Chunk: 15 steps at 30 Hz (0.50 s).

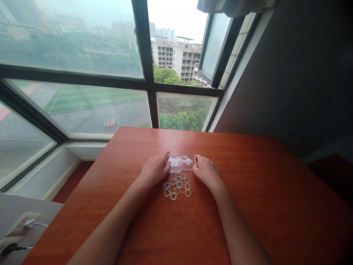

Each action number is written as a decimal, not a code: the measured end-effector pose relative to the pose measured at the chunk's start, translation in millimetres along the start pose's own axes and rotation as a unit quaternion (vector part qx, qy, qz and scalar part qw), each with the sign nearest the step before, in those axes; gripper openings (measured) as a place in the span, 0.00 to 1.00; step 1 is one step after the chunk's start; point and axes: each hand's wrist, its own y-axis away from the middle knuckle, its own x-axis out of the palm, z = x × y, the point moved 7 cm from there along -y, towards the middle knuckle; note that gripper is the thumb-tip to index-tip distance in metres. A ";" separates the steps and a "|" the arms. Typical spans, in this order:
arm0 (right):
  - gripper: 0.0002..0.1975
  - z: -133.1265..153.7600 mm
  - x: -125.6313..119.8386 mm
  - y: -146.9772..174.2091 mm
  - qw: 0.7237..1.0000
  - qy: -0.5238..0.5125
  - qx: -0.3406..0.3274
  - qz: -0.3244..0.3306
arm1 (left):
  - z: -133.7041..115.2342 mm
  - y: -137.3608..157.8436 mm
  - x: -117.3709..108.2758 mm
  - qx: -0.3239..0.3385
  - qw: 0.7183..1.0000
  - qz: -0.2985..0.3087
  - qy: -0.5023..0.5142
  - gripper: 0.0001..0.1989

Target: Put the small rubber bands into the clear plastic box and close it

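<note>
A clear plastic box (188,162) with white printed shapes on it lies across the middle of the wooden table. My left hand (156,167) grips its left end, thumb on the near side. At the right end, my right hand (206,170) is closed round the edge. Its left part looks slightly offset from the right part; whether these are two pieces I cannot tell. Just in front of the box, between my wrists, several small pastel rings (176,186) lie in a loose cluster, some overlapping. Neither hand touches them.
The reddish-brown table (176,235) reaches up to a dark-framed window (150,86), with one pane swung outward. A dark wall (289,73) stands on the right. Power sockets (23,224) with plugs sit on the low wall at the lower left.
</note>
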 end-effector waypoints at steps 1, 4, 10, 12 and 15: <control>0.09 0.5 0.0 0.2 1.000 0.001 -0.002 0.000 | -0.1 -0.1 0.4 0.000 1.000 -0.005 0.000 0.22; 0.10 1.3 -0.4 0.5 1.000 -0.001 -0.006 0.000 | 0.1 -0.4 0.5 -0.006 1.000 -0.015 -0.001 0.22; 0.10 1.6 -0.3 1.2 1.000 0.002 -0.003 0.007 | -0.6 -0.9 0.2 -0.002 1.000 -0.009 0.017 0.24; 0.09 1.9 0.4 1.3 1.000 0.003 0.001 0.011 | -0.6 -1.1 0.1 -0.003 1.000 -0.004 0.024 0.25; 0.10 1.2 -1.2 0.8 1.000 -0.002 0.010 0.006 | 0.1 -1.5 -3.7 -0.002 0.999 0.002 0.043 0.27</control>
